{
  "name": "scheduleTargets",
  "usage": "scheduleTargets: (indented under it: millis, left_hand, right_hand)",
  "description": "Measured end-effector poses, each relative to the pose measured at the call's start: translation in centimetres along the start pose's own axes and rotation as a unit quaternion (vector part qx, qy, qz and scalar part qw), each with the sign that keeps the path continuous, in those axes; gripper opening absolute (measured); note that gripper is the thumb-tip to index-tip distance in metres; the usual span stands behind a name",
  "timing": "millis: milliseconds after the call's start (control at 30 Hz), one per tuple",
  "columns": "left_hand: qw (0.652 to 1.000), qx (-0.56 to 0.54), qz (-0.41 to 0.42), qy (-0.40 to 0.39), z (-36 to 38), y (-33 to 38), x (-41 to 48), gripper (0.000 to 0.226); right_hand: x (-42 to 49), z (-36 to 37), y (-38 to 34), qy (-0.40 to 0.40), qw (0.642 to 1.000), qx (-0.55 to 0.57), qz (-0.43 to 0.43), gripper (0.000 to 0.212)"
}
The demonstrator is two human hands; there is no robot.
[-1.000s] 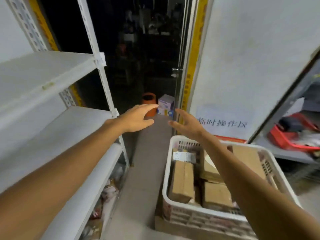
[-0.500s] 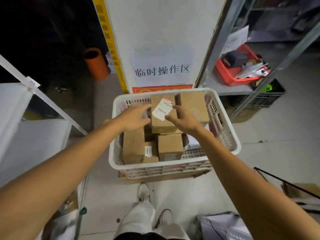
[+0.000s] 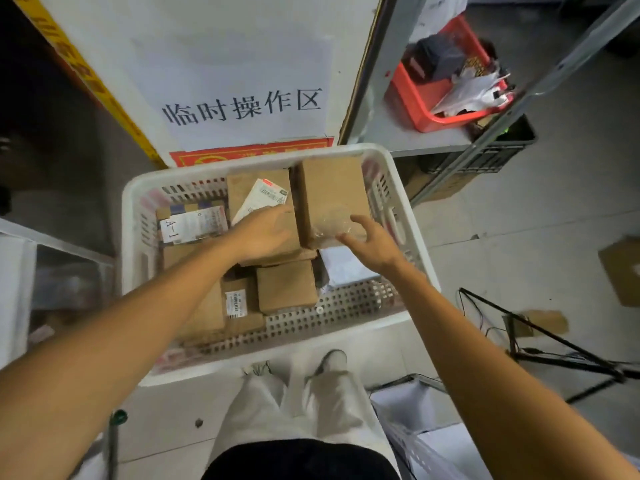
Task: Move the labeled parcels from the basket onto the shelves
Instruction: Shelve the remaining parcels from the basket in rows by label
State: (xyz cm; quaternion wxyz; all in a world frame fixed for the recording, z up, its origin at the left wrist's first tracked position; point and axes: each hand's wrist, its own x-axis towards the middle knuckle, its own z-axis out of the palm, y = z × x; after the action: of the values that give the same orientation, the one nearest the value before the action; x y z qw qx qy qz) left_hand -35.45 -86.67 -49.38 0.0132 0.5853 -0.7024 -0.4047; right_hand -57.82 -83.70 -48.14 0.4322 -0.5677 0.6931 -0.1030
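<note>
Early: about six parcels (image 3: 287, 289) in basket (image 3: 130, 258), none lifted. Left hand (image 3: 266, 233) flat on labelled parcel (image 3: 256, 192), right hand (image 3: 375, 245) spread against plain parcel (image 3: 332, 192), neither gripping.

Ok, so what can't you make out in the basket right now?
Head view only.
Middle box label: print too small; left hand covers its corner.
Boxes under the left forearm: mostly hidden.
Right hand: touch on right box unclear, blurred.
Shelf: cut off at left edge.
</note>
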Motion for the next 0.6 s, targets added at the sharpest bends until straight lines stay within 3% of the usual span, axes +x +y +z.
scheduleTargets:
  millis: [133, 367, 500, 600]
  left_hand:
    - [0.998, -0.042, -0.045, -0.020, 2.4, 1.1, 3.7, 0.055]
    - [0.986, -0.002, -0.138, 0.095, 5.2, 3.0, 10.3, 0.064]
    - [0.978, 0.011, -0.164, 0.127, 6.9, 4.2, 13.1, 0.042]
    - [0.963, 0.008, -0.212, 0.164, 8.2, 5.3, 13.9, 0.070]
  right_hand:
    - [4.7, -1.7, 3.3, -0.013, 1.000, 0.017, 0.012, 0.065]
    - [13.4, -1.4, 7.9, -0.031, 0.988, 0.143, 0.049, 0.074]
    - [15.3, 0.0, 9.4, -0.047, 0.957, 0.275, 0.083, 0.057]
    - [15.4, -0.1, 10.2, -0.054, 0.935, 0.338, 0.090, 0.055]
